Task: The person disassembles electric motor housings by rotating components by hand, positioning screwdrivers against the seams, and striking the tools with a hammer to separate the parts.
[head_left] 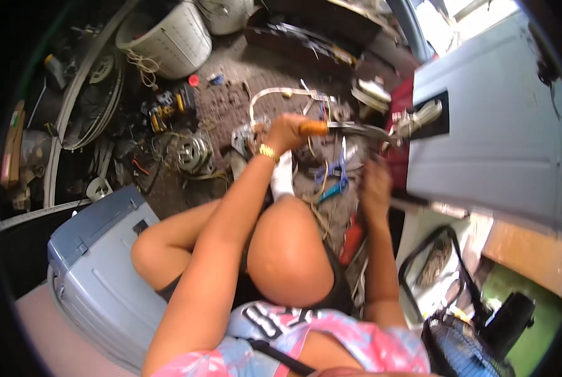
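My left hand (pixel 285 133) is wrapped round the orange handle of a metal tool (pixel 359 129), whose exact kind I cannot make out. Its curved grey metal end reaches right, to a bundle of pale cable (pixel 419 119). That bundle sits at a dark rectangular opening in a large grey appliance casing (pixel 488 135). Below the tool's far end is my right hand (pixel 376 188), its fingers smeared by motion, close to the casing's lower left corner. On the ground between my hands lie a blue-handled tool (pixel 333 176) and loose wires.
A yellow and black power tool (pixel 165 113) and a round motor (pixel 193 154) lie at left. White tubs (pixel 174 41) stand at the back left. Beside my left leg is a grey appliance (pixel 108 264). A fan (pixel 463 345) stands at lower right; a red object (pixel 352 240) lies beside my knee.
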A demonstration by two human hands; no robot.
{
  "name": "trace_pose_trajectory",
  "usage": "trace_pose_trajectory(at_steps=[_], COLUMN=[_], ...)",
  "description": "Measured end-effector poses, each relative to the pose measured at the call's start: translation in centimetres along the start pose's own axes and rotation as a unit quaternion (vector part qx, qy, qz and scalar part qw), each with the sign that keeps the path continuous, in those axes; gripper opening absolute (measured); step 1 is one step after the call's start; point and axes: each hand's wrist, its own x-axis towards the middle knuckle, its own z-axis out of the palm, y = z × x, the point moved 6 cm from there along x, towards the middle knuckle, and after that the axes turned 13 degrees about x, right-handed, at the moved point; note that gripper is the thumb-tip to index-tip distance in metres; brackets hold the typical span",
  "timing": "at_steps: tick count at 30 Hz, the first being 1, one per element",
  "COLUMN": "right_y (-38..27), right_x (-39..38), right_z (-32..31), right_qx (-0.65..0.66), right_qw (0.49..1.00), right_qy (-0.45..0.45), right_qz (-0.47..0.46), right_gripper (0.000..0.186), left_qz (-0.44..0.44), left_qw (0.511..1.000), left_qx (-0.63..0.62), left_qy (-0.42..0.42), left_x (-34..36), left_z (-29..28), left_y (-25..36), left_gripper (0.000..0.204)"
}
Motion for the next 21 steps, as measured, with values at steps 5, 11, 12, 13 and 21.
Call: trace_pose_trajectory(at_steps=[5,11,12,13,21], right_y=[-8.7,2.4,-0.4,-1.2,4.3], right_x=[1.6,-3.0,-3.2,-2.2,-1.2], right_z=[-10.2,9.6,10.1,7.1,0.5], right_qx=[0.41,0.01,0.003,0.09,0.222], right_qw=[0.897,0.985,0.988,0.991,0.968], right_qy=[0.124,-0.171,-0.138,-0.087,0.097], right_qz=[-0.109,-0.005,-0.063,-0.038,-0.06], right_gripper=[0.04,0.028,0.03,0.032,0.031], left_qz=[-0.014,0.047,0.048,0.006,0.039], left_qw=[0.997,0.994,0.995,0.998,0.997], left_qx=[-0.012,0.039,0.081,0.026,0.005], left_qy=[-0.079,-0.094,-0.044,-0.048,-0.062], left_x=[-0.5,-2.0,-3.6,-2.8,-0.7], left_z=[1.6,2.8,1.5,1.4,2.5], left_y=[1.0,0.5,-1.8,-1.9,0.6], left_gripper=[0.016,0.019,0.021,0.022,0.019])
